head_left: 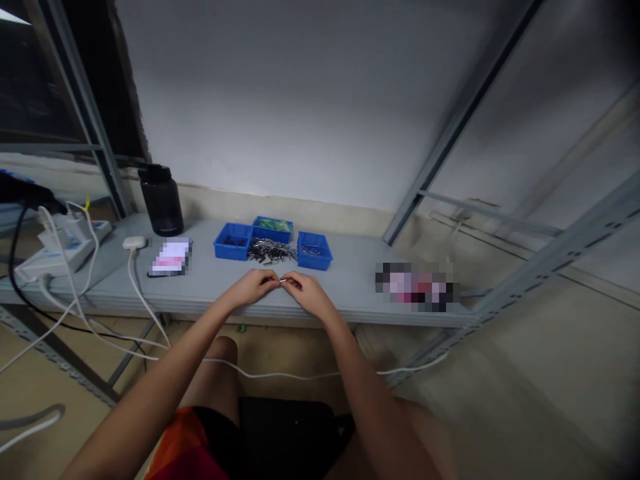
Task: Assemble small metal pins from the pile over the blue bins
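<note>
My left hand point(256, 287) and my right hand point(303, 291) meet above the front part of the grey shelf point(210, 285), fingertips pinched together. Between them shows a thin silvery piece point(283, 281), too small to name; both hands grip it, and the fingers hide its ends. Just beyond lies a loose pile of thin metal pieces point(273, 251), some with dark ends. Around the pile stand three blue bins: a left bin point(231, 252) with dark small parts, a back bin point(274, 235) with green packets or bags, and a right bin point(315, 260) with some silvery pieces.
A dark bottle point(163, 203) stands at the back left, near a phone point(171, 257) and a white charger point(135, 243). A power strip point(65, 250) with cables sits further left. At right lies a blurred-out item point(415, 287). A white cable point(280, 375) hangs across below the shelf.
</note>
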Tool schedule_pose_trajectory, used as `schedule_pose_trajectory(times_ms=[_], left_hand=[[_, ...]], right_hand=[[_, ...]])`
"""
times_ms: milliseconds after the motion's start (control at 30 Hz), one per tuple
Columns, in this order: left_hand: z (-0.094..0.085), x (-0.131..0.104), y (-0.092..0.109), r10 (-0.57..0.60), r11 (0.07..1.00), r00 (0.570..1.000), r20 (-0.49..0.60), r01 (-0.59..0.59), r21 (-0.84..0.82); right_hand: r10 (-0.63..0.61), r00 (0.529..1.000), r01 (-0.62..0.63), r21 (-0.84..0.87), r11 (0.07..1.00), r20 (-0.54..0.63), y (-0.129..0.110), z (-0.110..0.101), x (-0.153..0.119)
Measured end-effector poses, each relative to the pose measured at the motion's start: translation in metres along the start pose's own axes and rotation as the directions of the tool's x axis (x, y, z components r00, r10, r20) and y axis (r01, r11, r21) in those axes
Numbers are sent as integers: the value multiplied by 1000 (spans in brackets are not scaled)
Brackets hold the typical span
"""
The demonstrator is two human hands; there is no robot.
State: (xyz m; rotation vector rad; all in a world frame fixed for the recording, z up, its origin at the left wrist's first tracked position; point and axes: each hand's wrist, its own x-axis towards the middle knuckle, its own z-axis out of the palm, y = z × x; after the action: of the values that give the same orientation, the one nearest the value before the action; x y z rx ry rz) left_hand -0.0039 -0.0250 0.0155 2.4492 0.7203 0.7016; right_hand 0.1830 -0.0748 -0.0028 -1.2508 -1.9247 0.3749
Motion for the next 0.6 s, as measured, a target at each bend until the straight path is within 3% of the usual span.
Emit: schedule_pose_trajectory(times_ms=[433,600], left_hand=[[-1,2,-4,-116,991,983,-142,105,-80],[-1,2,-7,-116,987,981,-154,96,-130]], right_hand=[[77,994,-73,65,995,-75,11,0,3],[81,993,-76,64,995,-86,10,0,2]])
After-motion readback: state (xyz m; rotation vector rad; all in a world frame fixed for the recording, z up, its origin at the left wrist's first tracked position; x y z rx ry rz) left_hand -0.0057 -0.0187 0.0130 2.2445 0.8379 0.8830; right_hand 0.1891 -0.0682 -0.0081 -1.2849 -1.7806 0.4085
